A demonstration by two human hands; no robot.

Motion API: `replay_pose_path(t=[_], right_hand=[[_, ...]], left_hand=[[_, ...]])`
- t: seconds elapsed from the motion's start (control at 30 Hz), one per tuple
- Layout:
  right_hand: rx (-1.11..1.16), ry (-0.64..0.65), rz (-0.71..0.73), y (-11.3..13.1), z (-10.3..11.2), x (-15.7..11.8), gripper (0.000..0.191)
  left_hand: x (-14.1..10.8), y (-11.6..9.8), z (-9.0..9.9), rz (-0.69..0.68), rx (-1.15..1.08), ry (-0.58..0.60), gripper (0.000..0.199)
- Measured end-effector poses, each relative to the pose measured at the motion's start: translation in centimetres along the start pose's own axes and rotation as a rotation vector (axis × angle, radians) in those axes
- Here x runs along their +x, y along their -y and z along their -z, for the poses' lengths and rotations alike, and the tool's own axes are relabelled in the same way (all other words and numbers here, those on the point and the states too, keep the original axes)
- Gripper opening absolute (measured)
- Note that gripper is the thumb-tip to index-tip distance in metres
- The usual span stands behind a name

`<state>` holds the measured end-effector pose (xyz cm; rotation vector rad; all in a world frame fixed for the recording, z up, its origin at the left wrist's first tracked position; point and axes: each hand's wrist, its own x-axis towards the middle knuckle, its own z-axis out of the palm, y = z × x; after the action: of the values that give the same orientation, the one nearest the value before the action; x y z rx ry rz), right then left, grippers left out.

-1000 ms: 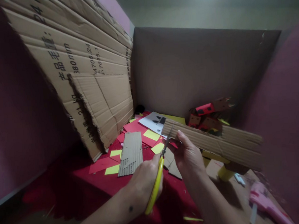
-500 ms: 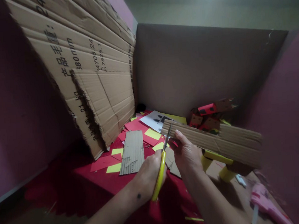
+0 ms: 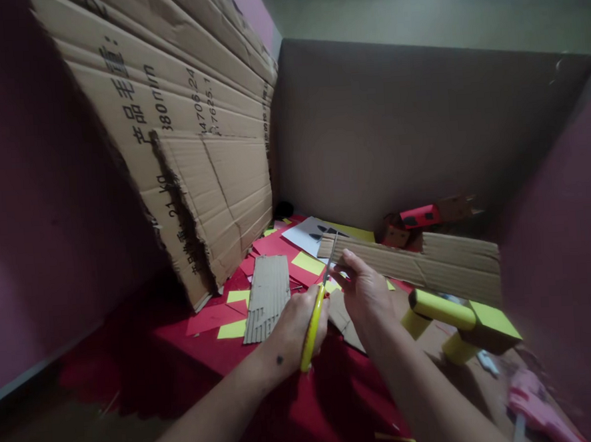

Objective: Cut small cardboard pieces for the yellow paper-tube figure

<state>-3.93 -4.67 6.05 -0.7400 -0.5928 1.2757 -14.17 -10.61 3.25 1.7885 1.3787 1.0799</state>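
Observation:
Yellow-handled scissors are gripped in my left hand, their blades pointing up and lying across the left end of a long cardboard strip. My right hand pinches that strip just right of the blades, thumb on top. The strip widens toward its right end. Below that end stands a yellow paper-covered piece with a tube and a box-shaped end. Left of my hands, a smaller corrugated cardboard piece lies on the red cloth.
A large cardboard sheet with printed characters stands upright at the left. Red and yellow paper pieces and a white sheet lie behind my hands. Red-and-brown cardboard objects sit at the back. A pink glue gun lies at the lower right.
The strip's wide right end has shifted and now shows the yellow piece's box-shaped end below it. The scissor handles look closer together. The view has turned slightly.

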Motion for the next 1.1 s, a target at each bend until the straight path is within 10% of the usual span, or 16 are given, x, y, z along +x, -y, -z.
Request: replay_pose_path(t=[0.63, 1.1], right_hand=[[-0.068, -0.006, 0.07, 1.8, 1.3, 0.0, 0.018], [0.029, -0.051, 0.172, 2.2, 2.8, 1.3, 0.02]], left_hand=[[1.2, 2.2, 2.0, 0.181, -0.21, 0.031, 0.032], [0.3, 3.1, 1.5, 0.342, -0.527, 0.299, 0.023]])
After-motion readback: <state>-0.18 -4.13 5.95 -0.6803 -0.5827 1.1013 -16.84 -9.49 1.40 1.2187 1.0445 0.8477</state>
